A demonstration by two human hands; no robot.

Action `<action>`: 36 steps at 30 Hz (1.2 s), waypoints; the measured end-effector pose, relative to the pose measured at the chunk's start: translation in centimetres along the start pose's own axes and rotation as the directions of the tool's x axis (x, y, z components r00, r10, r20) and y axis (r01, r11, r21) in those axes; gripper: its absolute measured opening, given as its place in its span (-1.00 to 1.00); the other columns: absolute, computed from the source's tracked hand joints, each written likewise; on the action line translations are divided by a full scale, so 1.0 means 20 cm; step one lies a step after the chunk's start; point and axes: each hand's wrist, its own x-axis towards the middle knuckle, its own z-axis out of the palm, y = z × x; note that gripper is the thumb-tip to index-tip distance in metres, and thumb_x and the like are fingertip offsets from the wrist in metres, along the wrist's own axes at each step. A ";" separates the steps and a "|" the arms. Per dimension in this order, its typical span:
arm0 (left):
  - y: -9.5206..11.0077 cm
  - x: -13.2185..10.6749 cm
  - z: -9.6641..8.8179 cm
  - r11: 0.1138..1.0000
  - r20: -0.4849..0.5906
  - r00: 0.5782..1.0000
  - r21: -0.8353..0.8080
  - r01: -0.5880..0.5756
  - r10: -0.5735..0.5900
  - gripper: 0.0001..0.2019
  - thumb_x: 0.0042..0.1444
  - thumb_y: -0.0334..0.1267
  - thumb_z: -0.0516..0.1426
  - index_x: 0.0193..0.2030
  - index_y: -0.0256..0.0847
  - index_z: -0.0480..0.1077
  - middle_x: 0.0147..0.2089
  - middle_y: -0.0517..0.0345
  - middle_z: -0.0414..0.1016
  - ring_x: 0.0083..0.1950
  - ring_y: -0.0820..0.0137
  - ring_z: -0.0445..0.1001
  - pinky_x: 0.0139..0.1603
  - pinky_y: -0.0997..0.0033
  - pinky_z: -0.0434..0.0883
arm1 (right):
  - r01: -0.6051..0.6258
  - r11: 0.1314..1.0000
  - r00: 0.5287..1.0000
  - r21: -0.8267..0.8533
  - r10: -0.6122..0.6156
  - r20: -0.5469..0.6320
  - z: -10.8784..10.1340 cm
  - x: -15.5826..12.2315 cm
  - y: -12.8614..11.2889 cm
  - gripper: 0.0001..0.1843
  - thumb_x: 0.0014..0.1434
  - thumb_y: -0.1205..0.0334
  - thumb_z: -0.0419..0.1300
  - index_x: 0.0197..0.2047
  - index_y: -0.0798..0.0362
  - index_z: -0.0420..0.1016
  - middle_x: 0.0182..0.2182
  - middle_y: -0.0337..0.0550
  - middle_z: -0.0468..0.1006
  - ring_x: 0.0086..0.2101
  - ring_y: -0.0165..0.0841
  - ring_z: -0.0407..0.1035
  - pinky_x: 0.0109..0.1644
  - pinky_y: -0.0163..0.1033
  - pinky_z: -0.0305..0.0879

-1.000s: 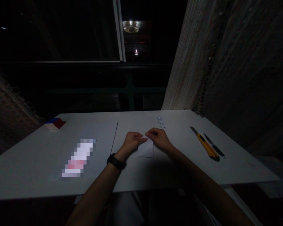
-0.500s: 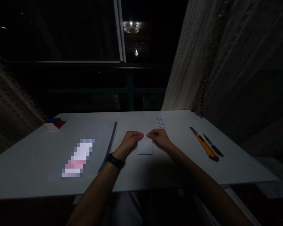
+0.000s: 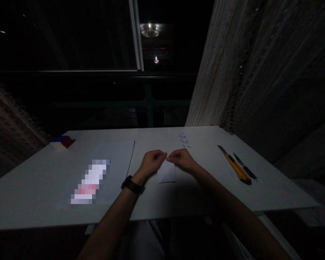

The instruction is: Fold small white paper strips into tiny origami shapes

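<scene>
White paper [image 3: 167, 172], yellow knife [image 3: 234, 165]

Paper [image 3: 167, 173]: top edge hidden under the fingertips of left hand [image 3: 151, 163] and right hand [image 3: 182, 160].
Scraps [image 3: 184, 141]: too small to tell shapes.
Flat item [image 3: 90, 181] on table [image 3: 43, 187]: blurred out.
Forearms: cut off at the bottom edge.

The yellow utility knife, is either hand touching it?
No, the yellow utility knife lies apart; the left hand and right hand pinch the folded paper.
</scene>
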 end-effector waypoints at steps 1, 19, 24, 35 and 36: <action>0.00 0.00 0.00 0.999 0.011 0.999 0.018 -0.032 0.032 -0.68 -0.06 -0.01 0.11 -0.46 -0.28 0.43 -0.57 0.20 0.31 -0.52 0.50 0.18 -0.51 0.51 0.11 | -0.010 1.000 1.000 0.015 0.010 0.007 0.00 0.00 0.00 -0.70 -0.24 0.05 0.31 -0.57 0.15 0.49 -0.66 -0.26 0.41 -0.60 -0.49 0.20 -0.48 -0.33 0.12; 0.01 0.00 -0.01 0.973 0.150 0.981 -0.175 0.153 -0.127 -0.55 -0.08 0.11 0.09 -0.61 -0.31 0.32 -0.62 0.23 0.22 -0.56 0.54 0.13 -0.56 0.51 0.07 | -0.191 0.913 0.980 0.361 0.198 0.017 -0.01 -0.01 -0.01 -0.78 -0.23 0.18 0.30 -0.64 0.16 0.41 -0.72 -0.31 0.34 -0.64 -0.53 0.16 -0.52 -0.36 0.02; 0.01 -0.01 -0.01 0.928 0.221 0.962 -0.298 0.222 -0.159 -0.54 -0.12 0.14 0.11 -0.57 -0.32 0.34 -0.59 0.20 0.28 -0.56 0.55 0.17 -0.56 0.52 0.10 | -0.239 0.852 0.971 0.466 0.201 0.130 0.00 -0.02 -0.01 -0.79 -0.21 0.21 0.28 -0.64 0.15 0.36 -0.70 -0.31 0.31 -0.62 -0.52 0.18 -0.51 -0.37 0.05; 0.03 -0.02 0.01 0.910 0.278 0.950 -0.339 0.238 -0.145 -0.57 -0.08 0.09 0.10 -0.54 -0.34 0.36 -0.59 0.20 0.29 -0.55 0.54 0.20 -0.54 0.51 0.12 | -0.172 0.839 0.985 0.516 0.157 0.073 0.05 -0.01 0.00 -0.83 -0.19 0.21 0.24 -0.61 0.13 0.38 -0.69 -0.32 0.31 -0.63 -0.51 0.14 -0.54 -0.36 -0.02; 0.03 -0.02 0.01 0.909 0.273 0.949 -0.336 0.247 -0.157 -0.58 -0.09 0.09 0.12 -0.55 -0.33 0.37 -0.59 0.19 0.30 -0.55 0.53 0.21 -0.54 0.51 0.13 | -0.163 0.834 0.986 0.528 0.163 0.048 0.05 -0.01 0.00 -0.84 -0.20 0.22 0.24 -0.62 0.13 0.39 -0.69 -0.32 0.32 -0.63 -0.51 0.14 -0.54 -0.36 -0.01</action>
